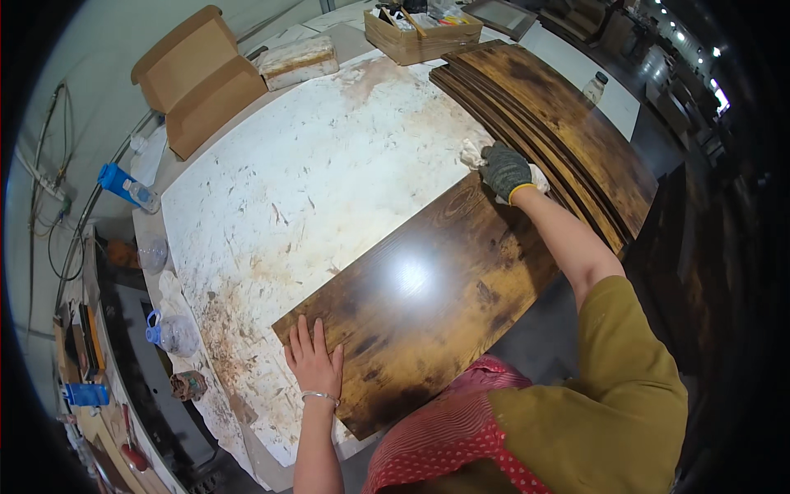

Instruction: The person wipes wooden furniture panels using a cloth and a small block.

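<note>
A long dark-brown wood-grain board [444,305] lies slantwise across the near side of the white stained table, and a bright glare shows on its middle. My bare left hand [314,362] rests flat on the board's left end with the fingers stretched out. On the far right end, my right hand [505,170] wears a grey-green knit glove with a yellow cuff. It is closed on a white cloth [473,153], which sticks out on both sides of the glove at the board's edge.
Several similar boards are stacked [568,123] beyond my right hand. Along the back stand an open cardboard box [197,90], a stained white block [300,63] and a carton of supplies [424,37]. A blue bottle [117,179] and clear plastic jug [174,333] line the left edge.
</note>
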